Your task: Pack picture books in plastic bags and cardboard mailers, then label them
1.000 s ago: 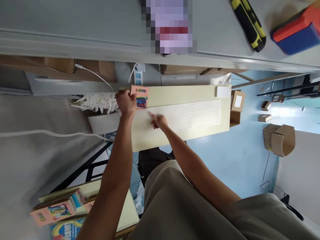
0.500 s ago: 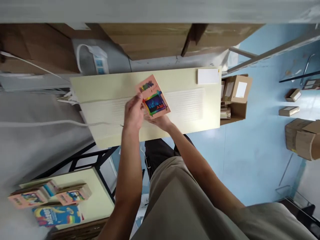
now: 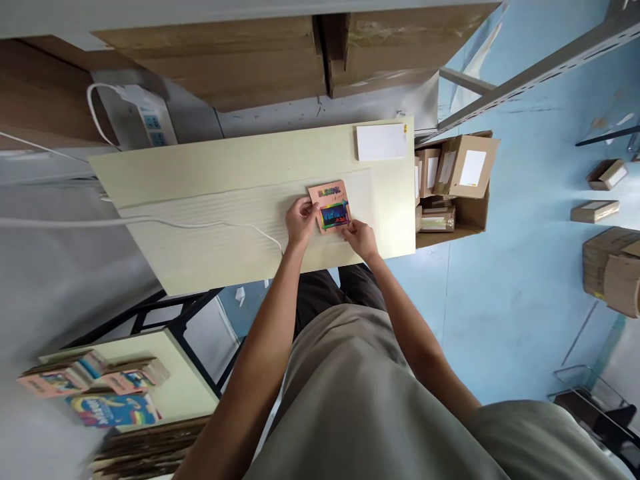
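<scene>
- Salmon-pink booklet (image 3: 324, 195), flat and rectangular, which I hold by its two sides, slightly turned, above the pale table (image 3: 200, 157).
- Its printed face, toward me, has multicoloured lettering above a dark blue picture with a rainbow border.

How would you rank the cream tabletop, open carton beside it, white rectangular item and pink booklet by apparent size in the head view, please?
Cream tabletop
Open carton
White rectangular item and pink booklet: too alike to rank

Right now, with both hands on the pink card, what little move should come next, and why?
Maybe set the pink card flat on the striped sheet: the left hand and right hand hold its opposite sides, and the sheet lies beneath.
</scene>
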A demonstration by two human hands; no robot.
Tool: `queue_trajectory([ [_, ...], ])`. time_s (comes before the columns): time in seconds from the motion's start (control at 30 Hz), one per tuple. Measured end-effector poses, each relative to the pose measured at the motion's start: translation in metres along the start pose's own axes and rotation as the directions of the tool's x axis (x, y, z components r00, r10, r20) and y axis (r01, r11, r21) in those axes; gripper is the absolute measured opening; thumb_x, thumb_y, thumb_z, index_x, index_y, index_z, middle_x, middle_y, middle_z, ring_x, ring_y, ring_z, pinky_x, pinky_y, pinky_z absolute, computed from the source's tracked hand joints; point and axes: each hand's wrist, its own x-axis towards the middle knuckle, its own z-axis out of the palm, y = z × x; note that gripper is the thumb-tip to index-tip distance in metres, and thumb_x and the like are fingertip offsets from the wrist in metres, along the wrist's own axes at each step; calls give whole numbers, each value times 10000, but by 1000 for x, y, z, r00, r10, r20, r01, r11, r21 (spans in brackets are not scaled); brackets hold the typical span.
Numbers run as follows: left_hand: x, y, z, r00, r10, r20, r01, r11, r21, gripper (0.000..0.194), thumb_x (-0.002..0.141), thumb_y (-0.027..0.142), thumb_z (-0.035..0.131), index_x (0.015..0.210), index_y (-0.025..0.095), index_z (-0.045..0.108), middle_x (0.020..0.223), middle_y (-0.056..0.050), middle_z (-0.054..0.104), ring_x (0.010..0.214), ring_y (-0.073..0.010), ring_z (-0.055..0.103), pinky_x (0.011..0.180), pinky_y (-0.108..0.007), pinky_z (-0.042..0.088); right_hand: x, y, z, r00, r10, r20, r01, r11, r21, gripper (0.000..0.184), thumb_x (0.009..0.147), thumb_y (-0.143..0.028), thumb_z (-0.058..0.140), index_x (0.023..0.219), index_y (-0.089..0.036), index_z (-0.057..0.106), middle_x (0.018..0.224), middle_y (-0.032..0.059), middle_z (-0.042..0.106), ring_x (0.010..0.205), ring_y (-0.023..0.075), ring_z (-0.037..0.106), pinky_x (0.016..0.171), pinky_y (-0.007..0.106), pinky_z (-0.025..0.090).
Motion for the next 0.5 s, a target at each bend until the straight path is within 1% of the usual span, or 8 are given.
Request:
queue_trajectory([
  [0.03,0,-1,1,1000,6,-5,-6,1000,5,293,928,434,814,1115,212,781,999,-75,849,912,-230,803,878,-326,625,-5,3,-7,999,-26,-31,24,998,-60,227,1042,-397,779,891,-254,688,894,52,824,841,244,804,813,327,621],
  [0.1,0,-3,4,1000,9,-19,-9,1000,24,286,930,424,806,1133,223,793,975,-57,838,890,-224,787,860,-320,618,-13,13,-22,981,-91,-170,67,988,-140,220,1087,-457,713,1037,-244,740,1036,96,850,905,257,808,852,359,634],
  [0.17,1,-4,7,999,-1,-44,3,999,41,253,921,407,810,1105,234,796,968,-43,833,904,-221,781,860,-313,611,-18,23,-36,925,-137,-355,69,978,-197,319,1111,-527,652,1191,-230,739,1205,147,835,987,274,804,869,393,645],
  [0.2,1,-4,9,998,-10,-61,12,999,43,228,914,389,811,1081,236,793,968,-38,831,914,-219,781,866,-309,608,-19,28,-42,895,-147,-422,56,974,-220,364,1108,-551,648,1241,-222,727,1253,165,820,1023,284,798,880,409,648],
  [0.23,2,-4,10,997,-19,-79,22,999,43,204,905,369,811,1058,236,788,969,-33,830,920,-216,780,872,-305,604,-18,32,-46,877,-146,-457,39,971,-234,391,1099,-562,659,1268,-214,715,1261,174,813,1045,292,792,894,423,648],
  [0.3,4,-4,12,994,-32,-103,36,999,39,174,888,335,816,1024,235,774,971,-28,828,918,-210,778,881,-301,599,-15,37,-49,886,-116,-449,10,973,-232,383,1093,-555,674,1246,-205,706,1182,165,822,1020,294,784,914,438,643],
  [0.4,6,-4,13,996,-27,-90,29,999,24,181,882,335,837,1014,236,763,946,-25,822,896,-209,772,869,-300,597,-17,36,-47,916,-93,-391,8,977,-214,329,1134,-534,607,1106,-220,699,1030,134,821,935,282,766,906,436,634],
  [0.5,6,-3,13,997,-3,-78,3,1000,0,195,891,340,860,1019,232,762,929,-30,818,894,-216,774,866,-304,603,-29,26,-37,896,-213,-389,105,954,-280,350,1170,-528,535,1035,-241,683,1040,131,790,975,286,748,917,440,631],
])
